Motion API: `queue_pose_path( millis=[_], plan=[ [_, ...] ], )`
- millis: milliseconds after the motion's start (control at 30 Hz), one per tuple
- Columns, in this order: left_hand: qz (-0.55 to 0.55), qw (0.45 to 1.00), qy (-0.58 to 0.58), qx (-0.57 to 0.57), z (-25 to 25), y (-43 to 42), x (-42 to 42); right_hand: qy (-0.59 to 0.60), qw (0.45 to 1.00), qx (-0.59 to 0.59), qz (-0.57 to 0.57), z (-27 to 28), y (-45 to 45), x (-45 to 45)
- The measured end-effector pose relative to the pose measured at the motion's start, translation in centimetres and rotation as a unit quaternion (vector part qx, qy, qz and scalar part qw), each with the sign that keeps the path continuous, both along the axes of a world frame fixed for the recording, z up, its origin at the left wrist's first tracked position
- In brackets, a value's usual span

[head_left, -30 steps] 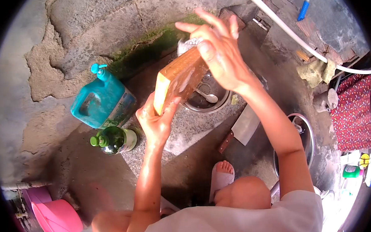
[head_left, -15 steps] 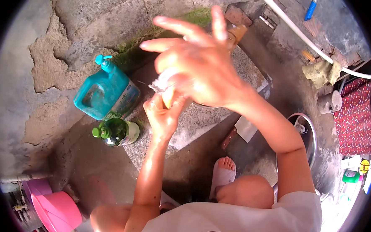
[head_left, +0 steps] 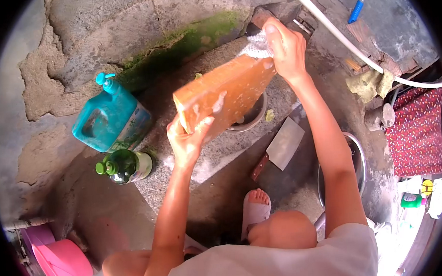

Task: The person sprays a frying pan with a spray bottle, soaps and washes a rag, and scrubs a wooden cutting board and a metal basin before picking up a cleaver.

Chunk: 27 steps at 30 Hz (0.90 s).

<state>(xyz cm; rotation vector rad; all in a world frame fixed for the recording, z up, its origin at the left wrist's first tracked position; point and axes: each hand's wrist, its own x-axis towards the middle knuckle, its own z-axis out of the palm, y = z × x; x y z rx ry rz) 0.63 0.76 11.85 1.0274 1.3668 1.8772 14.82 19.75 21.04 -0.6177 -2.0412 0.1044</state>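
A wet, foam-spotted wooden board point(head_left: 229, 95) is held tilted above a stone slab. My left hand point(head_left: 187, 140) grips its lower left corner, thumb on the broad face. At its upper right end my right hand point(head_left: 287, 47) is closed on a white mesh cloth point(head_left: 257, 46), which presses on the board's top edge. Partly hidden behind the board is a round metal basin point(head_left: 255, 120). A cleaver point(head_left: 285, 143) with a brown handle lies below and to the right of it.
Left of the slab point(head_left: 156, 184) stand a teal pump jug point(head_left: 111, 116) and a green bottle point(head_left: 127, 165). Pink tubs point(head_left: 65, 263) are at the lower left. A metal pot point(head_left: 360, 163) sits beside my right arm. A white hose point(head_left: 332, 27) crosses the upper right.
My right hand has moved off the board's lower left end to its upper right end and closed on the cloth. The board's broad face now shows. My left hand still grips its corner.
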Motion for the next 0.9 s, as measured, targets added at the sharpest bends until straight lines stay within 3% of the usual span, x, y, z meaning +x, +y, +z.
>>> queue_pose_path(
  millis=[200,300,333,400,433,533,633,667,700,733,767,800,867,900],
  plan=[
    [-0.057,0.996,-0.032,-0.065,3.4,0.1,-0.9,0.035,0.998,0.053,-0.001,-0.3,-0.3,-1.6],
    [0.005,1.0,-0.018,-0.022,2.4,0.0,-0.5,0.149,0.983,-0.064,0.086,0.0,1.0,-2.6],
    [0.004,1.0,-0.018,-0.024,2.4,0.0,-0.4,0.187,0.955,-0.162,0.162,1.9,0.5,-2.4],
    [0.001,0.999,-0.018,-0.026,2.6,0.0,-0.2,0.297,0.885,-0.315,0.175,5.7,-2.5,-2.2],
    [0.009,0.999,0.0,-0.035,2.7,0.1,0.0,0.312,0.876,-0.321,0.18,7.2,-2.8,-2.0],
    [0.012,0.999,-0.013,-0.028,2.5,0.0,-0.1,0.226,0.861,-0.3,0.342,10.6,-2.2,1.6],
    [0.009,0.999,-0.014,-0.035,2.8,-0.1,0.0,0.161,0.962,-0.215,0.048,9.4,-0.2,1.8],
    [0.005,0.999,-0.016,-0.035,2.9,-0.1,0.2,0.135,0.952,-0.249,0.112,7.4,0.0,1.3],
    [0.003,0.999,-0.026,-0.045,3.0,-0.2,0.4,0.049,0.941,-0.321,0.097,5.4,0.2,0.8],
    [0.005,0.999,-0.021,-0.048,3.0,-0.2,0.6,-0.053,0.962,-0.183,0.195,3.8,-0.3,-0.1],
    [0.008,0.998,-0.016,-0.053,3.0,-0.3,0.7,-0.211,0.969,-0.038,0.124,3.0,-0.6,-0.3],
    [0.012,0.998,-0.013,-0.06,3.0,-0.5,0.8,-0.2,0.973,0.06,0.102,1.7,0.7,-0.2],
    [0.025,0.999,0.013,-0.038,3.0,-0.9,0.6,-0.234,0.971,-0.031,0.028,1.6,3.1,1.5],
    [0.025,0.999,0.019,-0.021,3.0,-0.9,0.4,-0.237,0.972,-0.005,-0.008,2.1,2.9,2.0]
  ],
)
